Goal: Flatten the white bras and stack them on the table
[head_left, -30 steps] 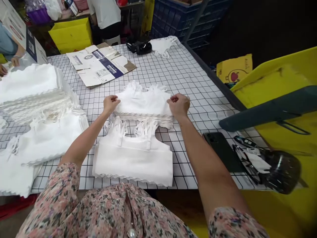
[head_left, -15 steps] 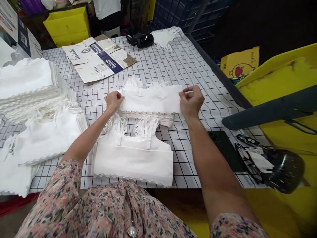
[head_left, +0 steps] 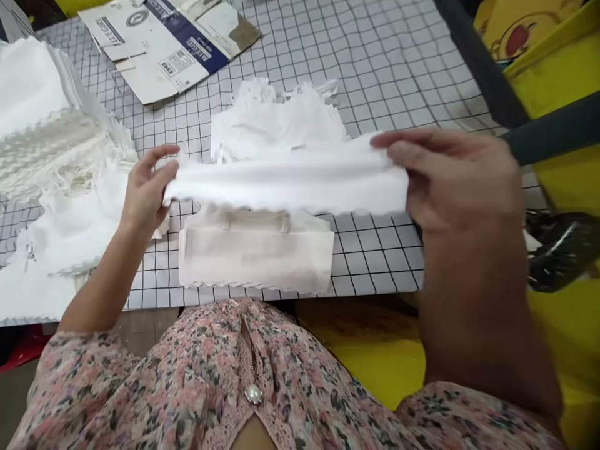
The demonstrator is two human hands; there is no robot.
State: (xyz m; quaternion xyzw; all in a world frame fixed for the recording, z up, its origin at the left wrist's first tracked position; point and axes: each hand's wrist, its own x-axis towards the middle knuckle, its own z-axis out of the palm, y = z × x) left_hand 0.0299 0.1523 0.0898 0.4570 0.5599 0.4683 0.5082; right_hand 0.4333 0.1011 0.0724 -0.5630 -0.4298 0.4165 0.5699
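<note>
Now the left hand [head_left: 147, 187] and right hand [head_left: 454, 178], half-closed, pinch a white bralette [head_left: 285, 181] by its ends, newly lifted above its stack [head_left: 276, 119].

1. A white grid-lined surface [head_left: 398, 75] carries everything.
2. A flattened white-and-navy cardboard carton [head_left: 164, 44] lies toward the far left.
3. Piled white scallop-hemmed fabric tops [head_left: 32, 87] lie along the left.
4. A neat white fabric stack [head_left: 255, 250] sits at the near edge, a rumpled white fabric stack [head_left: 276, 119] beyond it.

Head view, facing down over floral blouse [head_left: 225, 369] onto close grid table [head_left: 398, 75].
</note>
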